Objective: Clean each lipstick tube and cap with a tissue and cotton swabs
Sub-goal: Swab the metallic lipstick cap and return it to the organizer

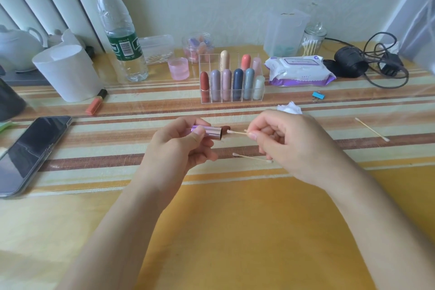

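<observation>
The left hand (181, 146) grips a shiny purple metal lipstick tube (208, 131); the right hand (282, 146) pinches a wooden-stemmed cotton swab (237, 133), its tip at the tube's open end.

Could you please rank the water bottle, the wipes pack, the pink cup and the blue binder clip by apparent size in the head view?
Largest to smallest:
1. water bottle
2. wipes pack
3. pink cup
4. blue binder clip
All sit about equally far back.

water bottle (120, 30) green label: "on", rest illegible | wipes pack (299, 69) print: too blurred
</observation>
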